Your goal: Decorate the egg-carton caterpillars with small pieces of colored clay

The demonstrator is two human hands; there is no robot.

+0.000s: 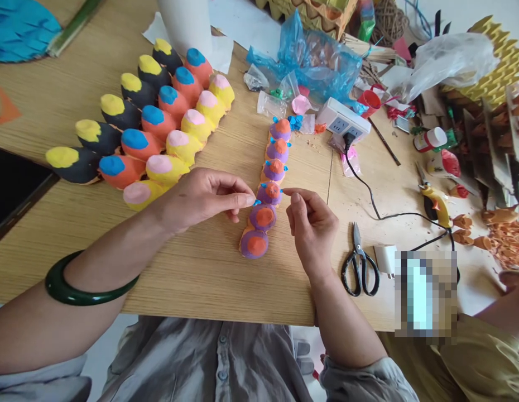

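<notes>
A narrow egg-carton strip (253,244) lies on the table between my hands, its cups covered in purple with orange tops. Small blue bits stick out from the sides of the farther cups; the two nearest cups have purple and orange only. My left hand (201,196) is closed in a pinch at the strip's left side, with a tiny blue clay piece (257,202) at its fingertips. On the other side, my right hand (312,229) stretches its index finger to a blue bit on the fourth cup. Its other fingers are curled, and nothing shows in them.
A larger painted egg carton (136,139) with black, orange and yellow rows stands left. Scissors (358,262), a charger (385,259) and a power strip (343,118) with a cable lie right. Behind are a blue plastic bag (313,61) and scraps. Another person's arm (494,307) rests lower right.
</notes>
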